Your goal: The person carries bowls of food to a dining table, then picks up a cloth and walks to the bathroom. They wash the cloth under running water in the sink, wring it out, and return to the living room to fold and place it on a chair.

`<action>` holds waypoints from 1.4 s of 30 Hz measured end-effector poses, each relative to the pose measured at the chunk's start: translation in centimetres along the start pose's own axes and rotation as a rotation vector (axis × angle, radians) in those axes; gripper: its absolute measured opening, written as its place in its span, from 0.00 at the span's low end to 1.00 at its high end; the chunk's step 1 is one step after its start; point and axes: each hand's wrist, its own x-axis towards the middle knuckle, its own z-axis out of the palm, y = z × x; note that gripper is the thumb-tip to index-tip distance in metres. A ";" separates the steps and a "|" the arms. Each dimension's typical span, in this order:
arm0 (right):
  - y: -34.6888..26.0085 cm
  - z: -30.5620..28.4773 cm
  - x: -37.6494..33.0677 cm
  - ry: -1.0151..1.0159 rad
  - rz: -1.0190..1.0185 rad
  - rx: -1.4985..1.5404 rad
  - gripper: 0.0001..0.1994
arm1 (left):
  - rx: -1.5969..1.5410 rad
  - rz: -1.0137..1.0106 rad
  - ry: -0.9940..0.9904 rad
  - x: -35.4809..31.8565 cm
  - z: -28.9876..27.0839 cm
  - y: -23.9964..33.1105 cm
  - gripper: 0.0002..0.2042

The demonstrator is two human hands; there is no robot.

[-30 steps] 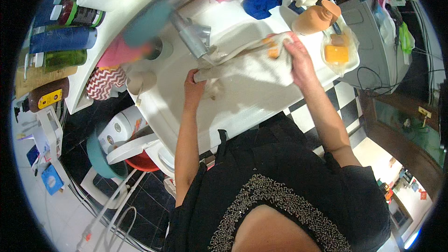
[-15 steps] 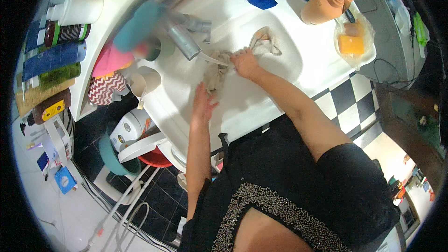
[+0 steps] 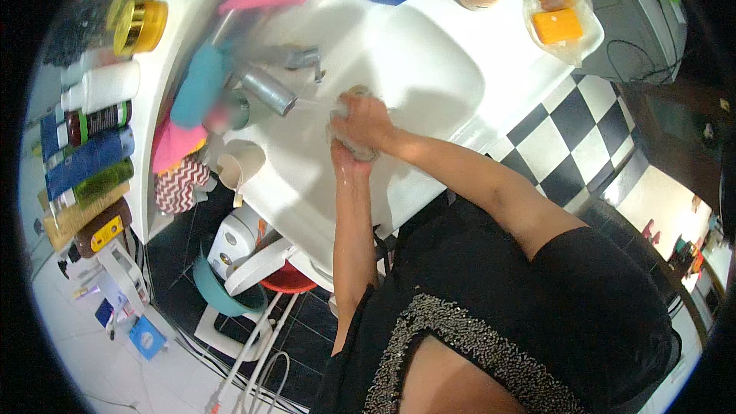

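Under metal tap (image 3: 270,90), both hands wring soggy cloth (image 3: 354,142).

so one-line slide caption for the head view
Both hands bunch a small beige cloth under the chrome tap at a white basin.

White washbasin counter (image 3: 460,119), black-and-white checkered floor (image 3: 571,149), shelf of bottles (image 3: 84,161) at left.
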 end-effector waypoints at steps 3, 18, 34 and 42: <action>0.5 -0.5 -0.6 0.065 -0.026 0.043 0.18 | 0.128 0.021 -0.013 -0.1 0.2 -0.1 0.18; 1.0 1.3 -1.7 -0.004 -0.355 -0.349 0.19 | 0.094 0.181 -0.231 0.3 -2.5 -0.8 0.19; 11.3 -6.2 4.7 0.187 -0.024 -0.675 0.35 | 0.361 0.011 0.316 -0.5 -9.2 2.5 0.35; -1.4 2.2 -5.5 -0.121 -1.020 0.003 0.21 | 0.187 -0.118 -0.367 2.6 -8.5 7.1 0.26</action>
